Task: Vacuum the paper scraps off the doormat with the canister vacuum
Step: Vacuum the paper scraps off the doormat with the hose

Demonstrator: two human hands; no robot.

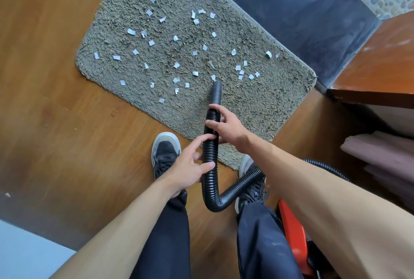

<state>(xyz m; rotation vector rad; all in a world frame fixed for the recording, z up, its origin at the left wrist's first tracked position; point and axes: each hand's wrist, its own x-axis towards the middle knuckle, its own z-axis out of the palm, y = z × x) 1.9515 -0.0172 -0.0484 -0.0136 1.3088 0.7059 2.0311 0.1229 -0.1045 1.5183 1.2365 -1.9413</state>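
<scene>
My right hand (226, 128) is wrapped around the black hose (210, 140). My left hand (190, 166) is half open, just touching it lower down. The nozzle tip (216, 86) sits on the doormat (257, 104) near the closest paper scraps (174, 39). I should sweep slowly, tip low, from near to far.

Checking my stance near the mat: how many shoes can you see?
2. One dark grey-toed sneaker rests on the wooden floor beside the grey shaggy doormat; the other sneaker, partly hidden by the black ribbed hose, touches the mat's corner.
</scene>
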